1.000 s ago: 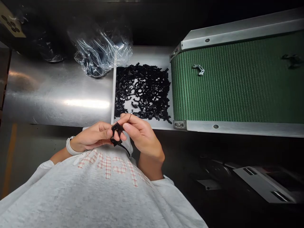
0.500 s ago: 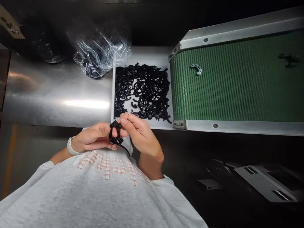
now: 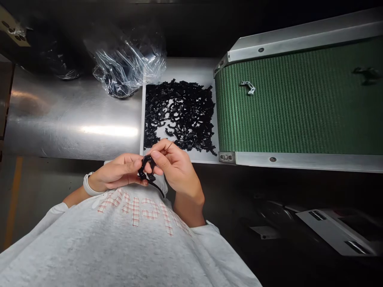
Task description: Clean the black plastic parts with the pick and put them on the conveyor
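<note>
In front of my shirt, both hands are closed on small black curved parts (image 3: 143, 171); how many there are I cannot tell. My left hand (image 3: 121, 171) grips them from the left between thumb and fingers. From the right, my right hand (image 3: 176, 169) pinches with thumb and forefinger at their upper end. Just beyond my fingers, a heap of similar black parts (image 3: 191, 107) lies spread over a white tray (image 3: 142, 119), with white showing through gaps in the pile.
A green conveyor belt (image 3: 299, 107) in a metal frame stands at the right, carrying a silvery curved part (image 3: 249, 87) and a dark part (image 3: 367, 73). Clear plastic bags (image 3: 125, 67) with dark contents stand on the steel table (image 3: 74, 115) at the left. A grey-white device (image 3: 335, 231) sits low at right.
The black parts have turned between my fingers and now show a rounder outline. My right thumb and fingers have shifted slightly. The part on the belt looks unmoved.
</note>
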`<action>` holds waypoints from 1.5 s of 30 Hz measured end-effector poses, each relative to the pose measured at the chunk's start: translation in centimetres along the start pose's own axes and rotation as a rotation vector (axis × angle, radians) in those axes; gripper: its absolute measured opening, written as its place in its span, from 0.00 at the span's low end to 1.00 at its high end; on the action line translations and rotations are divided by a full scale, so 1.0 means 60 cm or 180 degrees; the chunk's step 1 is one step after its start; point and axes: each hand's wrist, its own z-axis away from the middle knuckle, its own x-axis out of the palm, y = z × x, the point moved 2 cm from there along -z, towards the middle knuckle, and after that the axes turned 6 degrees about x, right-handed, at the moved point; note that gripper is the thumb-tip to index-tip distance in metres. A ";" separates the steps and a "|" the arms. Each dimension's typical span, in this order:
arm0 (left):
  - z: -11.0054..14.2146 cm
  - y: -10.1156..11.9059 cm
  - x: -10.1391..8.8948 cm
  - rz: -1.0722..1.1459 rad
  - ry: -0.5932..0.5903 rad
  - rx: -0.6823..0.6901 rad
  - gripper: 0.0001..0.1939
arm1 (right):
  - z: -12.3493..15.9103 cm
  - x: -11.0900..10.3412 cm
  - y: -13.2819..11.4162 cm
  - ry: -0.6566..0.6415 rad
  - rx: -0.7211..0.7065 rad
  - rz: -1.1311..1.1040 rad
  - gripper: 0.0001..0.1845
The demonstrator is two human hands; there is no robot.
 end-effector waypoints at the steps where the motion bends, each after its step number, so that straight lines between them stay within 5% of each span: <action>1: 0.000 0.001 -0.001 -0.0027 0.0000 0.0023 0.20 | 0.001 -0.001 0.002 0.0086 -0.0050 0.0001 0.20; 9: 0.000 0.002 0.001 -0.0531 0.0029 0.0324 0.20 | 0.001 -0.003 0.001 0.0376 -0.0049 0.0042 0.21; 12: 0.005 0.011 0.009 -0.1771 0.0234 0.0958 0.16 | 0.000 -0.012 0.000 0.0631 -0.0229 0.0287 0.22; 17: 0.013 0.029 0.017 -0.4820 0.0596 0.2248 0.09 | -0.001 -0.022 0.012 0.0676 -0.0146 0.0683 0.23; 22: 0.008 0.033 0.017 -0.6074 0.0392 0.2505 0.11 | -0.005 -0.019 0.028 0.0783 -0.0209 0.0768 0.15; 29: 0.018 0.033 0.011 -0.4987 0.0833 0.3326 0.16 | 0.002 -0.016 0.025 0.0972 -0.0533 0.0663 0.12; 32: 0.014 0.025 -0.001 -0.3593 0.1248 0.2839 0.17 | 0.006 -0.012 0.024 0.1154 -0.0646 0.0584 0.12; 36: 0.000 0.006 -0.006 -0.1906 0.1102 0.1730 0.16 | 0.006 -0.005 0.027 0.1225 -0.0876 0.0676 0.13; 45: -0.004 0.000 -0.002 -0.0948 0.1111 0.1387 0.18 | 0.004 0.006 0.053 0.0941 -0.0550 -0.0276 0.13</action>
